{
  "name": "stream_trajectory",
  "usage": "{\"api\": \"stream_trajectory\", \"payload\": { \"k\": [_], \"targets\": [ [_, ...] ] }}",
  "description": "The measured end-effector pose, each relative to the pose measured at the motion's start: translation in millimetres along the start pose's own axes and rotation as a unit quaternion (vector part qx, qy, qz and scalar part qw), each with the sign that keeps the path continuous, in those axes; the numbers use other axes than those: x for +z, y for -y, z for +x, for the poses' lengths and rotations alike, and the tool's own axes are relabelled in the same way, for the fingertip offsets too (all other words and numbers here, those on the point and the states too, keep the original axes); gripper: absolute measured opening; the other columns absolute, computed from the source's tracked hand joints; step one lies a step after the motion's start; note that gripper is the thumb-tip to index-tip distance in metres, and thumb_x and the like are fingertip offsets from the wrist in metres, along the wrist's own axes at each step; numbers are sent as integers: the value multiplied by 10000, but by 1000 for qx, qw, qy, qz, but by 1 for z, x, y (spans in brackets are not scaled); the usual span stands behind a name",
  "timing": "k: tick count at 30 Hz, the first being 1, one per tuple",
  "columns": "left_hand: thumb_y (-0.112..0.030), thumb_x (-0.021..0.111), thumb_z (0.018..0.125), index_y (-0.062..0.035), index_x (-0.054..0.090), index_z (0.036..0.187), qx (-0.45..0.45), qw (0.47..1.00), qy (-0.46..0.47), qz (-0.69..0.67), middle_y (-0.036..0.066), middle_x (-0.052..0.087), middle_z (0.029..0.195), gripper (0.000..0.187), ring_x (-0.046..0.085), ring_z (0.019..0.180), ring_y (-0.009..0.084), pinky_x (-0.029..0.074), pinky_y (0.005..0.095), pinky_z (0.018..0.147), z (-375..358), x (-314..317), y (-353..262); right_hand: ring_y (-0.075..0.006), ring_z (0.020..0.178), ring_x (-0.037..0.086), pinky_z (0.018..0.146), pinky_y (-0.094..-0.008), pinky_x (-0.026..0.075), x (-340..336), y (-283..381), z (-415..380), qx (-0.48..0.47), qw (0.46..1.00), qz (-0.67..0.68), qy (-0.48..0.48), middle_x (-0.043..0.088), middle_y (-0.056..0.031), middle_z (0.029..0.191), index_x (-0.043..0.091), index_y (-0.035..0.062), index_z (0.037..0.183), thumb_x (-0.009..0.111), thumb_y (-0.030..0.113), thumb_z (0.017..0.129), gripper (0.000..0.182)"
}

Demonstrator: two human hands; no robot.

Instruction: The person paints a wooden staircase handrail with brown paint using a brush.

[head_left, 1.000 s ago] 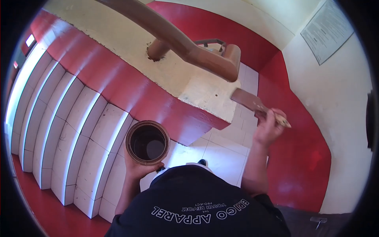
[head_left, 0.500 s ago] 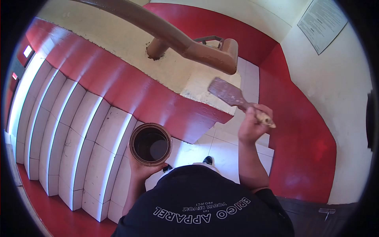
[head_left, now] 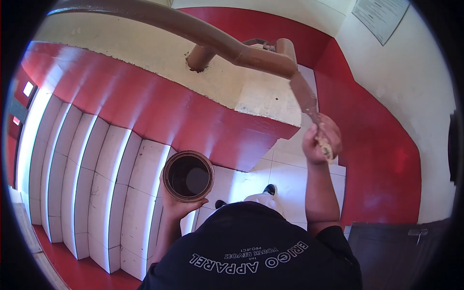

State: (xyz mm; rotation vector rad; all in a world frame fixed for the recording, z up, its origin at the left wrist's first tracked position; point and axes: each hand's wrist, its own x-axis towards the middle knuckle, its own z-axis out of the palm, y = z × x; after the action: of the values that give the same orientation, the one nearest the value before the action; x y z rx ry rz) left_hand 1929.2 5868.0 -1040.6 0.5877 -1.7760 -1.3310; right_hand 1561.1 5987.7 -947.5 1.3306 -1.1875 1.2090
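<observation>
My left hand (head_left: 181, 208) is wrapped round the side of a round paint can (head_left: 189, 198), held upright with its mouth facing up. Dark brown paint lies inside it. In my right hand (head_left: 323, 139) is a flat paintbrush (head_left: 303, 94), gripped by its pale, paint-stained handle. Its brown-coated bristles point up toward the end of a brown handrail (head_left: 193, 31). The tip meets the rail's lower end in the view; whether it actually touches is hard to tell.
A cream-topped low wall (head_left: 145, 57) with a red side (head_left: 159, 101) carries the rail. White tiled steps (head_left: 111, 159) descend on the left. A red-and-cream wall (head_left: 386, 159) with a posted notice (head_left: 381, 18) stands right. A dark door (head_left: 386, 251) is at lower right.
My right hand has moved up and slightly right, and the brush has turned more upright, its bristles now at the rail's end. The can stays in my left hand. The view has shifted slightly.
</observation>
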Motion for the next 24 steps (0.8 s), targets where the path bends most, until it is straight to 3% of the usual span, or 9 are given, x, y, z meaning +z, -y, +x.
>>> {"api": "stream_trajectory", "payload": {
  "k": [4, 7, 11, 14, 20, 24],
  "targets": [
    [-360, 960, 565, -2, 257, 1417, -17, 1000, 17, -14, 189, 461, 1352, 1161, 500, 1265, 297, 442, 435, 1042, 1, -10, -4, -283, 732, 699, 629, -358, 606, 58, 34, 8, -40, 994, 96, 26, 664, -160, 876, 527, 37, 1032, 676, -2, 795, 283],
    [-347, 962, 564, 1, 289, 1405, -25, 999, 13, -37, 188, 487, 1339, 1133, 519, 1250, 294, 452, 435, 1033, 2, -11, -12, -282, 701, 694, 609, -349, 596, 92, 44, 19, -52, 994, 93, 39, 665, -152, 857, 545, 53, 1024, 695, -12, 765, 306],
    [-329, 959, 575, 6, 366, 1360, -21, 998, 6, -57, 184, 544, 1279, 1039, 560, 1203, 284, 472, 429, 1010, 7, -10, -21, -294, 711, 695, 615, -351, 588, 57, 26, 13, -1, 999, 2, 32, 667, -148, 816, 543, 50, 1061, 697, -22, 767, 339],
    [-336, 959, 574, 1, 333, 1381, -33, 998, 18, -41, 185, 528, 1300, 1075, 554, 1210, 284, 468, 432, 1014, 6, -16, -12, -286, 723, 699, 617, -349, 598, 20, 24, 11, -3, 997, -67, 35, 660, -153, 864, 511, 19, 1066, 668, 6, 836, 279],
    [-338, 964, 563, -19, 280, 1402, -20, 998, 33, -48, 194, 480, 1343, 1128, 511, 1261, 304, 447, 438, 1040, 14, -14, -6, -255, 681, 690, 587, -321, 571, 88, 56, 48, -25, 997, 68, 8, 668, -133, 789, 546, 47, 1061, 723, 33, 781, 332],
    [-326, 962, 568, -11, 287, 1405, -8, 998, 16, -56, 189, 487, 1338, 1120, 521, 1249, 296, 457, 436, 1035, 9, -13, 0, -256, 668, 686, 604, -316, 564, 92, 44, 49, 51, 998, 26, 24, 674, -119, 794, 594, 33, 949, 765, 32, 754, 259]
  ]
}}
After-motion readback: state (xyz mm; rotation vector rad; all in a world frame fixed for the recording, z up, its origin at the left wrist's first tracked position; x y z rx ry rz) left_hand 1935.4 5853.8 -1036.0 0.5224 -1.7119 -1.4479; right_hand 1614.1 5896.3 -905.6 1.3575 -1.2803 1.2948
